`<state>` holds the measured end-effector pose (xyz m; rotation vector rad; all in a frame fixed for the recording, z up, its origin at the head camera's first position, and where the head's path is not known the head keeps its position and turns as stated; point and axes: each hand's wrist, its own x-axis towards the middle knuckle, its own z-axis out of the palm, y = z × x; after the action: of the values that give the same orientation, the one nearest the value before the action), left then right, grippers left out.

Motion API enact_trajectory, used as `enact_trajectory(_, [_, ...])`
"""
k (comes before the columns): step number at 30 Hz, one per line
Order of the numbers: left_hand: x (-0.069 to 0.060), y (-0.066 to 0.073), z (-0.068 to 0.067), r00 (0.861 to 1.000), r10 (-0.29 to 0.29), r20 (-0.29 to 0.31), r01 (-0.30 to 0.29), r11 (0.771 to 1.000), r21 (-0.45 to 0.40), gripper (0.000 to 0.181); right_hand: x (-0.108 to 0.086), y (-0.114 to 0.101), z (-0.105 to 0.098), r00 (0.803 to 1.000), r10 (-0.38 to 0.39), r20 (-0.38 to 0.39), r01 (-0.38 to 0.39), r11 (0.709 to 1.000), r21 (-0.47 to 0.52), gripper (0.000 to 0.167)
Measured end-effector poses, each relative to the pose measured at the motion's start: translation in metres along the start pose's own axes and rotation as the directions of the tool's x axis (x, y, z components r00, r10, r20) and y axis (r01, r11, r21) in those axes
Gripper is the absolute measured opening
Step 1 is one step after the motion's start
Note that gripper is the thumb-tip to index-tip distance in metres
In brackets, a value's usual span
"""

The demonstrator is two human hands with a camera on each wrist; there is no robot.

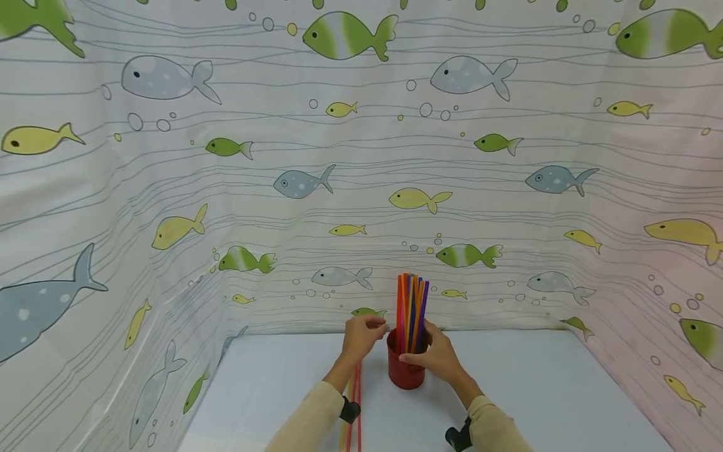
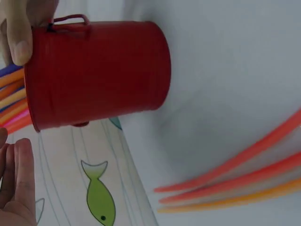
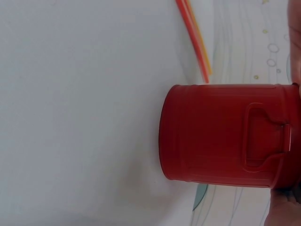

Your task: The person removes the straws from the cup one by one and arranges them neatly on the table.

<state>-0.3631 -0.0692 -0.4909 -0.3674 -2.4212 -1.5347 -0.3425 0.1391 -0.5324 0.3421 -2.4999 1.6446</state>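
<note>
Sticks [image 1: 415,307] in red, pink, orange, blue and purple stand in a bunch inside a red bucket [image 1: 405,375], their tops rising well above its rim. The bucket is upright on the white bench [image 1: 508,389], towards the far edge, where the bench meets a fish-print curtain [image 1: 361,138]; only a strip of bench lies between its base and that edge. From where I stand there is broad room for moving on the right, running out to where the curtain folds round, and more on the left past the person's left forearm [image 1: 337,375]. Behind the bucket the room is tighter.

The right hand [image 1: 440,358] grips the bucket near its rim, thumb on the near side and fingers round the right. The left hand [image 1: 359,342] hovers at the bucket's left, its fingers loosely extended and holding nothing I can see; whether a fingertip touches a stick, I cannot tell.

Three loose sticks [image 1: 359,414], two red and one yellow-orange, lie side by side on the bench left of the bucket, and the left forearm crosses above them, covering part of their length. A red handle [image 3: 245,136] juts from the bucket's side, and black wrist gear [image 1: 350,410] shows beside the pale sleeves [image 1: 313,417].
</note>
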Motion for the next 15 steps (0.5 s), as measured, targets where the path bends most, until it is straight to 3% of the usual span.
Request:
enact_trajectory(4, [0.002,0.01,0.014,1.0,0.025,0.005,-0.025,0.999,-0.03,0.012,0.0,-0.001,0.0,1.0,-0.018,0.01,0.018,1.0,0.006,0.097])
enact_trajectory(9, [0.004,0.015,0.028,0.999,-0.032,0.018,0.033,0.995,-0.094,0.015,0.0,-0.002,0.0,1.0,-0.021,0.015,0.021,1.0,0.007,0.099])
enact_trajectory(11, [0.004,0.016,0.032,0.999,-0.036,0.002,0.036,0.996,-0.083,0.015,-0.001,-0.002,0.0,1.0,-0.021,0.013,0.021,1.0,0.004,0.101])
enact_trajectory(15, [0.006,0.015,0.042,0.999,0.011,-0.037,-0.011,1.0,0.016,0.015,-0.002,-0.001,-0.001,1.0,-0.024,0.009,0.024,1.0,-0.002,0.102])
